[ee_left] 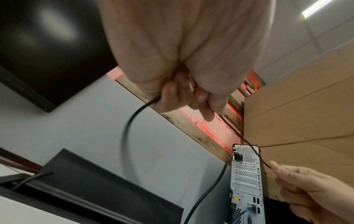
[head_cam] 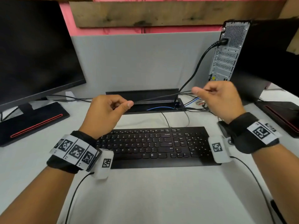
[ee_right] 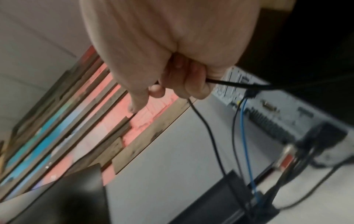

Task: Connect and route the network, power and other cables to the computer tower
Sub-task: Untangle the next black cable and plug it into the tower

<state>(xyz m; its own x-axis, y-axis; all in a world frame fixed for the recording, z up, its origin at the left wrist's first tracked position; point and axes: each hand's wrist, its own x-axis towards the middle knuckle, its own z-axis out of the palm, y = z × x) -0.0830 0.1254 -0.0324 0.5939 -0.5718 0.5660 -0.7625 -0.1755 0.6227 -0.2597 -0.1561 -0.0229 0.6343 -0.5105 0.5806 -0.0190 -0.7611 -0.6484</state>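
Observation:
A thin black cable (head_cam: 161, 97) stretches taut between my two hands above the desk's cable slot. My left hand (head_cam: 124, 105) pinches one end of the stretch between thumb and curled fingers. My right hand (head_cam: 199, 91) pinches the other end, just below the computer tower (head_cam: 229, 50). The tower's rear panel faces me. A thick black power cable (head_cam: 197, 65) is plugged in near its top and drops into the slot. In the left wrist view, the cable (ee_left: 132, 117) leaves my left hand (ee_left: 184, 94) and loops down. A blue network cable (ee_left: 243, 213) is plugged in low on the tower (ee_left: 247, 181).
A black keyboard (head_cam: 155, 146) lies under my wrists. A dark monitor (head_cam: 35, 50) stands at the left and another monitor's base (head_cam: 281, 113) at the right. The open cable tray (head_cam: 145, 94) holds blue and black cables. A grey partition (head_cam: 137, 62) closes off the back.

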